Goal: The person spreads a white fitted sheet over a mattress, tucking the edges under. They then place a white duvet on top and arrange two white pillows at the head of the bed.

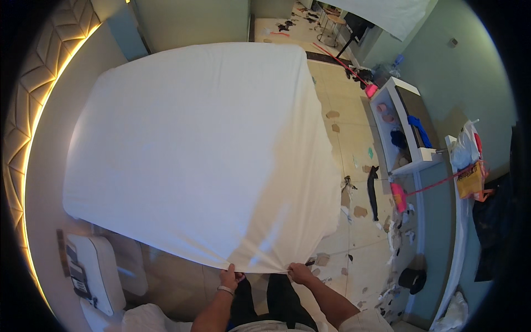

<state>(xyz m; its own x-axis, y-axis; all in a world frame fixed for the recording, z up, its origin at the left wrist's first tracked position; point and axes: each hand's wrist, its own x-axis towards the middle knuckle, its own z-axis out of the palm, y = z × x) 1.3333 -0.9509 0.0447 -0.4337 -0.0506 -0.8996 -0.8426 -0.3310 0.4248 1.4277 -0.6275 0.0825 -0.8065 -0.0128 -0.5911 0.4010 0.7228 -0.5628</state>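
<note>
A large white bed sheet [188,144] covers the bed in front of me, smooth over most of the top. My left hand [228,278] pinches the sheet's near edge, with a band around that wrist. Farther right along the same edge, my right hand [298,273] grips the cloth close to the near right corner. Folds fan out across the sheet from both hands, and the edge between them is pulled fairly straight. My legs stand just below this edge.
A white bedside unit [97,271] is at the lower left. Along the right wall are an open white cabinet [406,124], a pink broom [398,196] and hanging bags [469,160]. Scraps and a black strip [373,193] litter the tiled floor. A padded headboard wall [33,105] glows at left.
</note>
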